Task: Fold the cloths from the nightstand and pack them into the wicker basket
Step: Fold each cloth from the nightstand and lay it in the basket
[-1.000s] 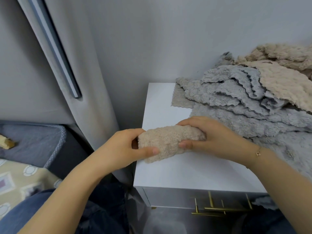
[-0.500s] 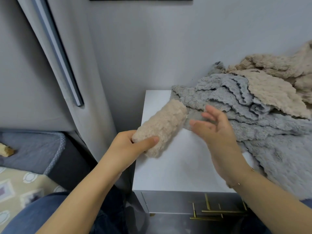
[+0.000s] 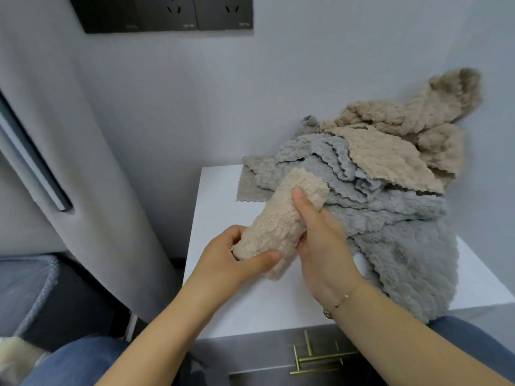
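The left hand curls its fingers round the lower end of the folded beige fleecy cloth, held above the white nightstand top's left half. Its long axis rises up-right, where the right hand grips the side, thumb pressed near the top; no basket shows.

A home bedroom, by the look of it: a white nightstand with brass drawer handles against a plain wall, a grey curtain alongside, dark wall sockets above, fleecy cloths heaped on top.
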`<state>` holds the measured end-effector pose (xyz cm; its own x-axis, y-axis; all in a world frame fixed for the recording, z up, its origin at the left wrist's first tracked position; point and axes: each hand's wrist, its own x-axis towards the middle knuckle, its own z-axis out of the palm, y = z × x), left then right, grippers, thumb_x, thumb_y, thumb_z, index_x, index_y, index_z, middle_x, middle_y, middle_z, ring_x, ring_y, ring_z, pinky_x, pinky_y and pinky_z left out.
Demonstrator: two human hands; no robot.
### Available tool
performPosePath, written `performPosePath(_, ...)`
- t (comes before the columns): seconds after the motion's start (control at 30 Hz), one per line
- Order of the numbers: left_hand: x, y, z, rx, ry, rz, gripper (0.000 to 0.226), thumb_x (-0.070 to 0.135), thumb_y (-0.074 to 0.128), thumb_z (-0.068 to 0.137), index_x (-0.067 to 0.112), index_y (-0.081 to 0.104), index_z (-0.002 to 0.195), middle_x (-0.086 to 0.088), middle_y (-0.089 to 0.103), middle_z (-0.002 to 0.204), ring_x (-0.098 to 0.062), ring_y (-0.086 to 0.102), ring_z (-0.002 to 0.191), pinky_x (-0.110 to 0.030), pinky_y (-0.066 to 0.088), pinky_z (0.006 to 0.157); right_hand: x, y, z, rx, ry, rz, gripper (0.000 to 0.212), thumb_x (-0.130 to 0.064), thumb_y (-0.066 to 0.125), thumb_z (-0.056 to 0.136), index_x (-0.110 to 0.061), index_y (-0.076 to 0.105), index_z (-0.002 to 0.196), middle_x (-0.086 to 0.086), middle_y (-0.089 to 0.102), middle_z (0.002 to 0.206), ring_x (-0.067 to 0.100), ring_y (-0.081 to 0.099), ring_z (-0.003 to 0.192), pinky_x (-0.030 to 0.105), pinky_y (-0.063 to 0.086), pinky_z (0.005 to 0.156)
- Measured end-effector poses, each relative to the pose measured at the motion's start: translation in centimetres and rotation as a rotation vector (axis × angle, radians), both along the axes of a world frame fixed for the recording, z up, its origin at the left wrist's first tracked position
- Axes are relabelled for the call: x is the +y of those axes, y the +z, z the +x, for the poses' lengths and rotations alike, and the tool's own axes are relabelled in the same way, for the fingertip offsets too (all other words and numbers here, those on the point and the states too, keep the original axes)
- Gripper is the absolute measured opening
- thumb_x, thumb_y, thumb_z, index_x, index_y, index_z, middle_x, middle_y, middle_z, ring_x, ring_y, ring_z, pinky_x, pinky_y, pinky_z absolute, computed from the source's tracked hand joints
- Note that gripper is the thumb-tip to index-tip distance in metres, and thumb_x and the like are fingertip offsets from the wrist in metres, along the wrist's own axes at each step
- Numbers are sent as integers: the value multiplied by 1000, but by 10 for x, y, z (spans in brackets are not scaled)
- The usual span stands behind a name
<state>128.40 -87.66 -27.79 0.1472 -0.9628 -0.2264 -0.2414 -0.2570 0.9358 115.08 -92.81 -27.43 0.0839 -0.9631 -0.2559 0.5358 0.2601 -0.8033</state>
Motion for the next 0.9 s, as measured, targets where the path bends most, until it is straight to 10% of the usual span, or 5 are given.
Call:
performPosePath(0.17,-8,8,-17,299,-118,57,49,46,77,74,21,65,115,3,73,109,-11,69,102,-26,54,92,-2,7,-22,38,-124,-106,30,-20,68,89,-8,66,117,6,75,105,18,71,97,31,59,82)
performPosePath(0.37,-3,11,-56,499,-105,13,37,29,66,77,6,72,105,-6,76,99,-16,72,92,-16,55,72,7,12,-49,103,-234,-190,26,-20,66,90,-10,68,115,3,75,103,16,71,96,27,59,76)
performPosePath(0.7,31,23,-130,533,-365,-30,41,30,73,68,6,70,101,-11,75,98,-23,72,90,-31,58,81,67,31,-136,358,-466,-215,23,-32,64,91,-13,71,102,4,75,99,19,72,95,41,58,83)
performPosePath(0.9,61,34,-160,430,-495,-99,36,25,68,70,15,70,105,5,76,100,-7,70,97,-13,53,81,141,37,-191,361,-596,-142,25,-30,62,90,-7,71,95,12,75,92,26,73,85,33,60,67)
